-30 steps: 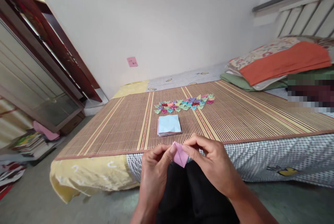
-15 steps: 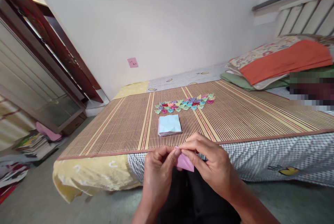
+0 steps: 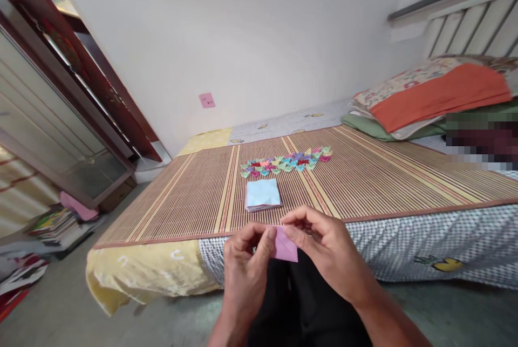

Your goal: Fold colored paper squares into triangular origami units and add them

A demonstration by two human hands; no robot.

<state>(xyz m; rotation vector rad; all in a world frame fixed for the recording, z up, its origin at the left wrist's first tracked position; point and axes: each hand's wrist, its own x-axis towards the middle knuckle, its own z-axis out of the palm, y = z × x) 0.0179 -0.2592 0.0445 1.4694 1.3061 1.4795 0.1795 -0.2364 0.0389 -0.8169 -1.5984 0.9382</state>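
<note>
Left hand (image 3: 246,255) nearly closed, thumb and bent fingers pinching the left side of a folded pink paper (image 3: 285,249); right hand (image 3: 326,244) grips its upper right likewise, fingers loosely curled. Paper sits between the hands, above the dark-clad lap (image 3: 301,309). Beyond, on the striped mat (image 3: 174,201): paper stack (image 3: 263,193), pale blue uppermost; behind it, small multicoloured folded papers (image 3: 286,162) in rows.

the thumbs (image 3: 271,233) partly hide the pink paper (image 3: 286,250), and the picture's right edge cuts off the bedding pile (image 3: 443,94).
</note>
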